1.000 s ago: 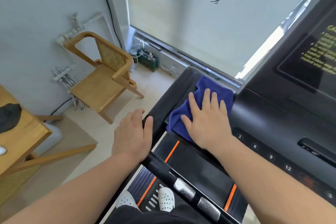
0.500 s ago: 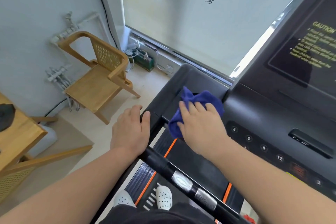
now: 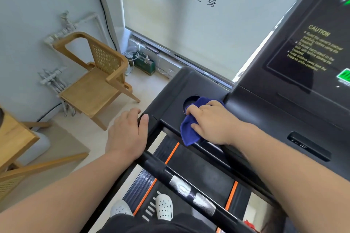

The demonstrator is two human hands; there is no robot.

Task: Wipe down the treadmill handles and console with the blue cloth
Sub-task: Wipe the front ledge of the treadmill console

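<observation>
right hand (image 3: pixel 214 123): fingers clenched on bunched blue cloth (image 3: pixel 189 134), pressed to console (image 3: pixel 170 89) | left hand (image 3: pixel 128 134): fingers wrapped over handle (image 3: pixel 153 161), 9 o'clock of cloth

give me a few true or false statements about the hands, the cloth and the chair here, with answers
1. The right hand holds the blue cloth bunched against the console. True.
2. The left hand holds a spray bottle. False: it grips the handlebar.
3. The blue cloth reaches the edge of the round recess. True.
4. The wooden chair stands on the person's right. False: it stands on their left, by the wall.
</observation>
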